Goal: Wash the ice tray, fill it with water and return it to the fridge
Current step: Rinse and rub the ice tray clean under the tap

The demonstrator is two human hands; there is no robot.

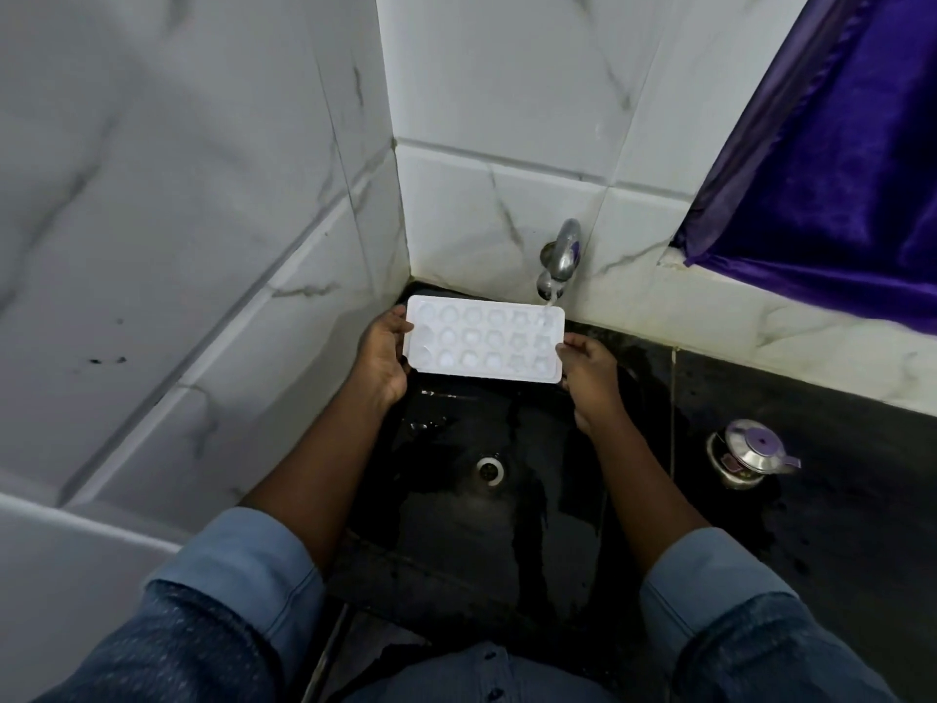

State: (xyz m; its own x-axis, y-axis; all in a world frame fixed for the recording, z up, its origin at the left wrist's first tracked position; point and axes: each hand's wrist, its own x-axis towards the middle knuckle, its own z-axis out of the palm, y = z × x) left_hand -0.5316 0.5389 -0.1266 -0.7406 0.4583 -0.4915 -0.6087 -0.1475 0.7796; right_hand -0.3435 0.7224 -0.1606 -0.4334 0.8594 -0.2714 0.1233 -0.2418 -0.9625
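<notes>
A white ice tray [484, 339] with several round cells is held level over a black sink [456, 525], cells facing up. My left hand [383, 355] grips its left short edge and my right hand [590, 370] grips its right short edge. A metal tap [560, 256] on the tiled wall runs water onto the tray's far right corner. The sink's drain [490, 469] lies below the tray.
White marble-look tiled walls close in on the left and behind. A black counter [836, 449] runs to the right with a steel lidded pot with a purple knob [750, 451] on it. A purple curtain [836, 159] hangs at the upper right.
</notes>
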